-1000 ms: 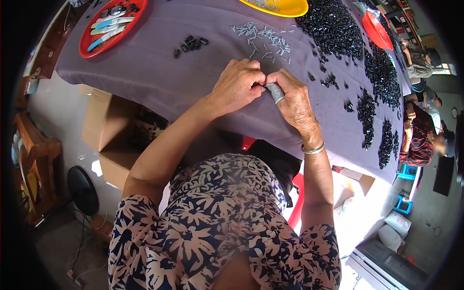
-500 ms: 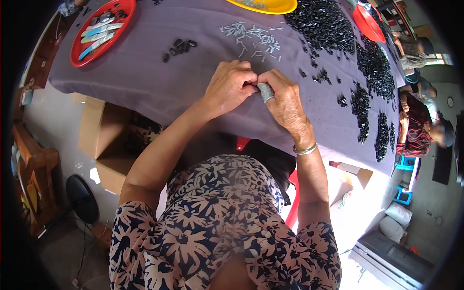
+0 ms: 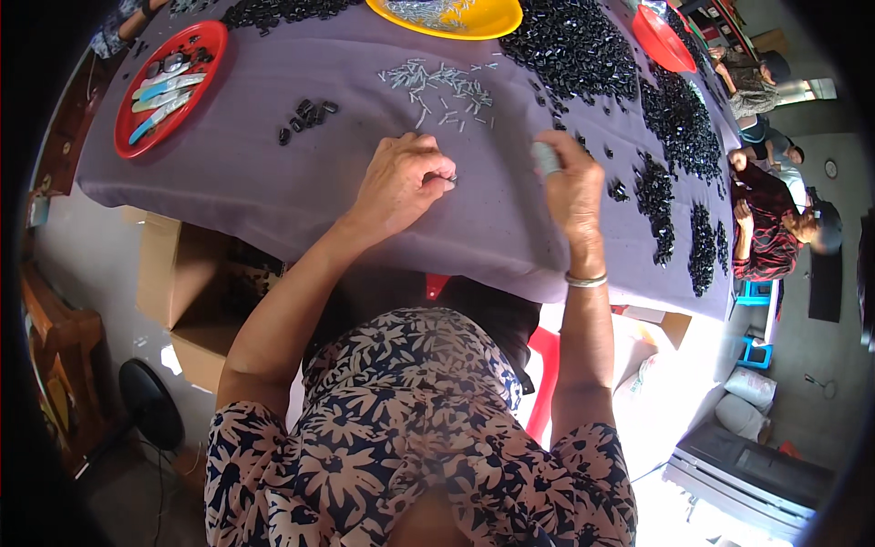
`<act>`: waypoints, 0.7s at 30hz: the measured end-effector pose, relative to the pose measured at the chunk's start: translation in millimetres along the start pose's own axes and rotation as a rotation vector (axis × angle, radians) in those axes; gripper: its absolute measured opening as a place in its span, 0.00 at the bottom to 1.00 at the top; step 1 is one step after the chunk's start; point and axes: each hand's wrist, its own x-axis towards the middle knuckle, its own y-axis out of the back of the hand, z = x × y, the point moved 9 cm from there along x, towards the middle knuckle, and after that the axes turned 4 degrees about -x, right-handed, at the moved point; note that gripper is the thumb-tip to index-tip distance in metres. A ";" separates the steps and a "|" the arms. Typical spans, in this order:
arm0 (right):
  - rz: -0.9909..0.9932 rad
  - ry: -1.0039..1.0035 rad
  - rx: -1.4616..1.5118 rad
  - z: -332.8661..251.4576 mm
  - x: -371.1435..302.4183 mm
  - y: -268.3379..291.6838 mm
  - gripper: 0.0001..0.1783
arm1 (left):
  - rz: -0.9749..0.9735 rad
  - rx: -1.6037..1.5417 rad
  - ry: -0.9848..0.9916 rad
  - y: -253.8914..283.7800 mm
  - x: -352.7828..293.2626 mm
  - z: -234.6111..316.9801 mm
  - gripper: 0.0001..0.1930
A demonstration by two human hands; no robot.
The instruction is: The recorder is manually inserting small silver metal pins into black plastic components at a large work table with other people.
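My left hand (image 3: 399,182) is above the near part of the purple cloth, thumb and fingers pinched together. Something tiny shows at the fingertips, too small to name. Off to its right, my right hand (image 3: 574,187) is apart from it, beside some loose black pieces. Motion smears its fingers, so what they hold cannot be seen; a pale wrapping (image 3: 547,159) covers one finger. Beyond my hands lies a scatter of small clear-grey sticks (image 3: 445,89). To the left of these is a small group of black pieces (image 3: 308,117).
A red tray (image 3: 121,137) with blue-and-white-handled tools lies far left. At the back stands a yellow dish (image 3: 499,30) of clear sticks. Heaps of black pieces (image 3: 574,55) spread across the right, near a red basin (image 3: 658,41). Other people (image 3: 775,223) sit at the right.
My hands were together at the fingertips; now they are apart. The right one has moved right, toward the black pieces, while the left remains pinched. The whole view has shifted slightly.
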 end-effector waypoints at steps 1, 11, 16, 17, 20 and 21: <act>0.053 -0.068 -0.076 15.5 4.8 11.8 0.08 | -0.010 0.000 0.007 -0.3 0.4 -0.7 0.04; -0.072 0.152 -0.445 11.3 5.4 -9.1 0.07 | -0.026 -0.018 0.032 -0.3 -0.5 1.4 0.02; -0.061 0.255 -0.347 -2.6 0.9 -5.1 0.09 | -0.025 -0.015 0.030 -1.5 0.9 1.1 0.02; -0.090 0.215 -0.229 -10.0 -0.1 -5.4 0.09 | -0.026 -0.020 0.029 -1.9 0.0 1.8 0.02; -0.240 -0.101 0.489 1.3 -7.1 -30.1 0.08 | -0.015 -0.003 0.021 0.8 1.3 1.9 0.02; -0.241 -0.100 0.490 -2.2 -9.6 -33.6 0.08 | -0.014 -0.002 0.022 1.1 0.7 1.9 0.02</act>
